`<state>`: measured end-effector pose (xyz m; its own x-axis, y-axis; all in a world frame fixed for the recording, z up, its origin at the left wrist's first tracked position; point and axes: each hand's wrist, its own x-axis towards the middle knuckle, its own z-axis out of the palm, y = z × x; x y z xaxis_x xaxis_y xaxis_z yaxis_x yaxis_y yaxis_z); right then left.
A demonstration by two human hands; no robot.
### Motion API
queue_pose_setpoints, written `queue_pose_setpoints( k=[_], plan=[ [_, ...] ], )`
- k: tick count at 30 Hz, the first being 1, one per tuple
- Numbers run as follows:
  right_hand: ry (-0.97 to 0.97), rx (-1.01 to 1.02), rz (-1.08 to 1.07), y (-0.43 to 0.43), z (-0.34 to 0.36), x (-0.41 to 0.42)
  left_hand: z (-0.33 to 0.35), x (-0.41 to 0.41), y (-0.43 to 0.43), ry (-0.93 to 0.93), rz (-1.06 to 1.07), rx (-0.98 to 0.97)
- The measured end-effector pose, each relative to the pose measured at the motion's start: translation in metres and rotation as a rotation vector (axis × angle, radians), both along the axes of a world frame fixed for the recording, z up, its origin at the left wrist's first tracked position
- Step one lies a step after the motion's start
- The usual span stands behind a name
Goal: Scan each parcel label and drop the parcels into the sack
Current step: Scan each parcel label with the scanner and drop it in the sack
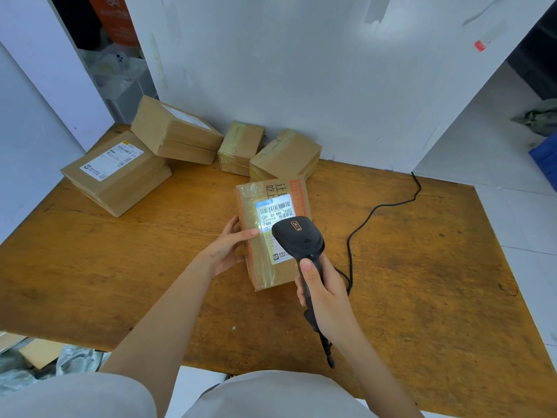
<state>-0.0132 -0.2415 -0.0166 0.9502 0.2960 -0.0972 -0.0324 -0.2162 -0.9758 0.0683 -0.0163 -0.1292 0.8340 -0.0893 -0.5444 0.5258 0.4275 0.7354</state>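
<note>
A brown cardboard parcel (pixel 265 267) with orange tape and a white barcode label (pixel 275 212) lies flat in the middle of the wooden table (pixel 422 267). My left hand (pixel 227 247) grips its left edge, thumb on top. My right hand (pixel 322 292) is closed round the handle of a black barcode scanner (pixel 298 236), whose head hovers over the label's lower half and casts light on it. Several more cardboard parcels (pixel 117 173) sit at the back of the table. A grey-green sack (pixel 27 366) shows partly below the table's front left edge.
The scanner's black cable (pixel 361 221) loops over the table's right half to the wall. White wall panels close off the back. The other parcels are two large boxes at the back left (pixel 177 134) and two small ones (pixel 241 147) behind the held parcel.
</note>
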Motion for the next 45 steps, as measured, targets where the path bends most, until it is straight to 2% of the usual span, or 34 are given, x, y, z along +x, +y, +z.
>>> queue_pose_setpoints(
  k=[37, 40, 45],
  plan=[
    [-0.024, -0.028, -0.087, 0.001, -0.002, -0.018, -0.006, -0.001, -0.001, -0.016, -0.01, -0.024],
    [-0.052, -0.13, -0.194, -0.011, -0.016, -0.007, -0.006, -0.002, 0.0, -0.018, -0.004, -0.036],
    [-0.036, -0.492, -0.331, -0.048, -0.063, 0.03, -0.003, -0.007, 0.001, 0.0, 0.03, -0.039]
  ],
)
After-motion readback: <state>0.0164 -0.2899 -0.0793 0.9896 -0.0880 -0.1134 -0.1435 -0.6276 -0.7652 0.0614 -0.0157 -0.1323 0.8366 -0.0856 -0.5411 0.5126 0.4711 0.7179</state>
